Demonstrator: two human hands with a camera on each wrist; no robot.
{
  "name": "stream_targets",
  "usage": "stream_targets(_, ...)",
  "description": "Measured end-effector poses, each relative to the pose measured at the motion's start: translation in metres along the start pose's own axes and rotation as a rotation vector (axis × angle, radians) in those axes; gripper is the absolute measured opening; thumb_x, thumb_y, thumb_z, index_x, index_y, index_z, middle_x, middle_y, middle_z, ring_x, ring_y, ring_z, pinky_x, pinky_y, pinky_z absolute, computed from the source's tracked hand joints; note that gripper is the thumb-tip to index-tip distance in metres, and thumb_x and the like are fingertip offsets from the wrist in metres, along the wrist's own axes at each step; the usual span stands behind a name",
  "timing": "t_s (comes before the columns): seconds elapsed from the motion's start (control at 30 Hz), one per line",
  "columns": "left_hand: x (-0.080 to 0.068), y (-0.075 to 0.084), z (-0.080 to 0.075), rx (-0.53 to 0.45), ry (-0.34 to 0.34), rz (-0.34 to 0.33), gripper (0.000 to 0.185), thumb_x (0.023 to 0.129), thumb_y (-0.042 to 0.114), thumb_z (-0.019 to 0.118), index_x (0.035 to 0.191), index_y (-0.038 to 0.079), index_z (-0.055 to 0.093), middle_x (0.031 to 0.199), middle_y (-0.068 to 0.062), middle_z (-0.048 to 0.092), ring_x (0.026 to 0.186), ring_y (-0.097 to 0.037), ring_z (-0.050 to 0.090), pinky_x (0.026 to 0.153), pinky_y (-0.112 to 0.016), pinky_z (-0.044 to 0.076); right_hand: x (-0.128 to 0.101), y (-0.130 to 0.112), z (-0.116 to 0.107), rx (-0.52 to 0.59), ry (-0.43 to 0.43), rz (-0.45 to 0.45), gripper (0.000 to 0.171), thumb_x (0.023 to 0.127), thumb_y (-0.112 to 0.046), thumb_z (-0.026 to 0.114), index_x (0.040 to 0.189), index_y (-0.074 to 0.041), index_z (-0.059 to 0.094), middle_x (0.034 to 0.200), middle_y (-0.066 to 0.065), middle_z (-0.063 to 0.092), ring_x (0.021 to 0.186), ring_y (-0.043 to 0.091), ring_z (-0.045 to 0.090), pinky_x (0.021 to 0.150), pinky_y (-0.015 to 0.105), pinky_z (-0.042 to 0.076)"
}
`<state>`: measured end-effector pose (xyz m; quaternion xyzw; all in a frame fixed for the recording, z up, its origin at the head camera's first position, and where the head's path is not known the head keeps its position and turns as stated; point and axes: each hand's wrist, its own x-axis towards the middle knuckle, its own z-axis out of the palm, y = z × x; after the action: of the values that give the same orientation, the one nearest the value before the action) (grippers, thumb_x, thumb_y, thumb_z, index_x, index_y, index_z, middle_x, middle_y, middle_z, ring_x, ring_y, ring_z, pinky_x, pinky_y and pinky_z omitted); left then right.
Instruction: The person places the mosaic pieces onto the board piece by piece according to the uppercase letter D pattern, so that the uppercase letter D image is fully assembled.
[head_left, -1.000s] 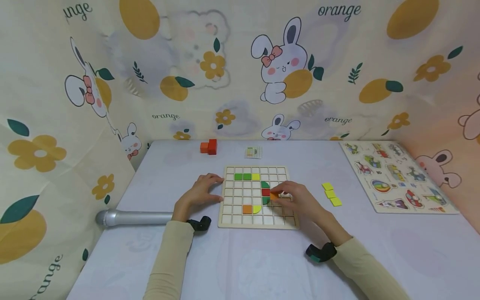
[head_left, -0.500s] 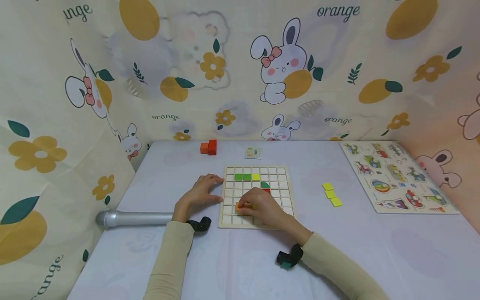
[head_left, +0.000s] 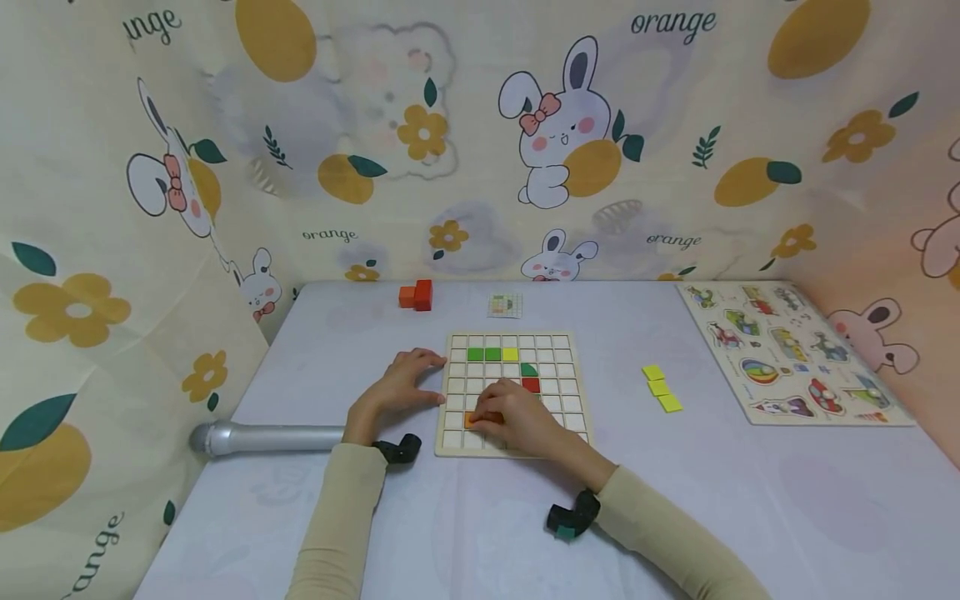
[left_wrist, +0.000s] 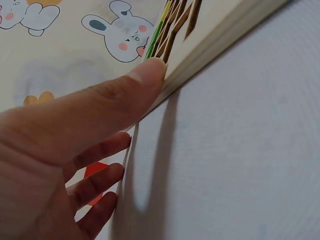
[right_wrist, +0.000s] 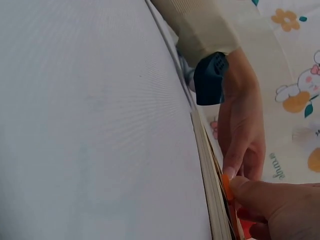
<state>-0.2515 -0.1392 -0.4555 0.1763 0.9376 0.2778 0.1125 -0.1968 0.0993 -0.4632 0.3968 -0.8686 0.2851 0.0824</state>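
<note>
A wooden grid board (head_left: pixel 558 417) lies mid-table. It holds two green tiles (head_left: pixel 483 354), a yellow tile (head_left: pixel 511 354), a green quarter-round piece (head_left: pixel 529 369) and a red tile (head_left: pixel 531 384). My right hand (head_left: pixel 486 415) is low over the board's lower left and pinches an orange tile (head_left: pixel 472 419) down at a cell there. The right wrist view shows the orange tile (right_wrist: pixel 226 187) held at the fingertips against the board's edge (right_wrist: pixel 212 180). With straight fingers, my left hand (head_left: pixel 418 379) rests against the board's left edge. In the left wrist view its thumb (left_wrist: pixel 145 75) presses that edge (left_wrist: pixel 225 40).
Three yellow tiles (head_left: pixel 660 388) lie right of the board. An orange and red block pair (head_left: pixel 417 294) and a small pattern card (head_left: pixel 506 305) sit at the back. An animal peg puzzle (head_left: pixel 787 350) lies far right, a silver cylinder (head_left: pixel 270 437) at left. Printed fabric walls enclose the table.
My right hand carried the orange tile from the board's right-middle, beside the red tile, across to the lower left and lowered it there. The left hand stayed still.
</note>
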Motion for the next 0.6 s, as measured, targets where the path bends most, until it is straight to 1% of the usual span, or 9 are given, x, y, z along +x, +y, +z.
stream_targets(0.13, 0.0, -0.001, 0.0, -0.003, 0.003, 0.004, 0.065, 0.077, 0.032, 0.076, 0.134, 0.018, 0.05, 0.14, -0.007, 0.042, 0.128, -0.027, 0.031, 0.104, -0.05, 0.033, 0.0, 0.0, 0.003, 0.004, 0.009, 0.017, 0.009, 0.08, -0.024, 0.075, 0.086, -0.018, 0.075, 0.091, -0.008, 0.061, 0.088, 0.006, 0.051, 0.071, 0.02, 0.046)
stream_targets(0.27, -0.001, -0.001, -0.001, -0.008, 0.004, 0.007, 0.065, 0.076, 0.032, 0.076, 0.134, 0.018, 0.05, 0.139, -0.006, 0.042, 0.127, -0.026, 0.032, 0.103, -0.049, 0.034, 0.0, 0.001, 0.006, -0.008, 0.015, 0.033, 0.01, 0.079, -0.024, 0.075, 0.088, -0.019, 0.075, 0.09, -0.008, 0.058, 0.086, 0.005, 0.049, 0.069, 0.019, 0.044)
stream_targets(0.33, -0.001, -0.002, -0.001, -0.012, 0.001, 0.007, 0.065, 0.076, 0.032, 0.077, 0.134, 0.018, 0.05, 0.14, -0.006, 0.042, 0.127, -0.026, 0.031, 0.104, -0.049, 0.034, 0.001, 0.0, 0.004, -0.013, 0.003, 0.043, 0.011, 0.08, -0.026, 0.074, 0.089, -0.02, 0.075, 0.092, -0.008, 0.057, 0.088, 0.006, 0.048, 0.071, 0.02, 0.044)
stream_targets(0.47, 0.0, -0.002, 0.0, -0.011, -0.002, 0.002, 0.066, 0.076, 0.034, 0.077, 0.134, 0.019, 0.051, 0.139, -0.005, 0.042, 0.127, -0.025, 0.031, 0.104, -0.048, 0.033, -0.001, -0.002, -0.008, -0.015, -0.021, 0.086, 0.017, 0.083, -0.03, 0.07, 0.098, -0.02, 0.072, 0.099, -0.007, 0.054, 0.092, 0.008, 0.047, 0.077, 0.024, 0.044)
stream_targets(0.53, 0.001, -0.002, 0.001, -0.007, 0.001, 0.003, 0.066, 0.076, 0.035, 0.077, 0.134, 0.019, 0.051, 0.139, -0.005, 0.042, 0.127, -0.025, 0.031, 0.104, -0.048, 0.034, -0.002, 0.0, -0.017, 0.002, -0.005, 0.109, 0.021, 0.085, -0.029, 0.068, 0.103, -0.017, 0.069, 0.102, -0.005, 0.054, 0.092, 0.011, 0.047, 0.078, 0.026, 0.045)
stream_targets(0.6, 0.001, -0.002, 0.002, -0.005, 0.003, -0.001, 0.066, 0.076, 0.034, 0.077, 0.134, 0.02, 0.051, 0.139, -0.005, 0.042, 0.127, -0.025, 0.031, 0.103, -0.048, 0.035, -0.004, 0.005, -0.027, 0.008, 0.027, 0.123, 0.024, 0.086, -0.028, 0.068, 0.106, -0.015, 0.068, 0.104, -0.002, 0.054, 0.091, 0.013, 0.048, 0.076, 0.027, 0.045)
